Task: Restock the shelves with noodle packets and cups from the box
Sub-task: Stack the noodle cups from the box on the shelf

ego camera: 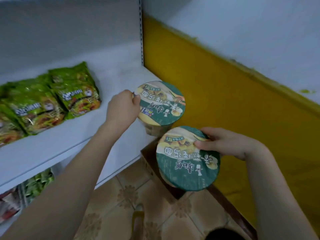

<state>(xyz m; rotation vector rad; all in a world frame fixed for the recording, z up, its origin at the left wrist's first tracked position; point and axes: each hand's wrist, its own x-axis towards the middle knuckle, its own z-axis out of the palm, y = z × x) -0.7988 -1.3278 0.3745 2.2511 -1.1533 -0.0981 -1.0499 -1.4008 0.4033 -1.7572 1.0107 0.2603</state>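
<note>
On the head view, I have the left hand curled on the near-left rim of a round green-lidded noodle cup at the right end of the white metal shelf; I cannot tell whether it rests there yet. The right hand grasps a second green-lidded noodle cup by its far rim, thumb on the lid, above the brown cardboard box. Shiny green noodle packets already lie left of my left fingers, so I judge the packets placed and both cups left to set down.
</note>
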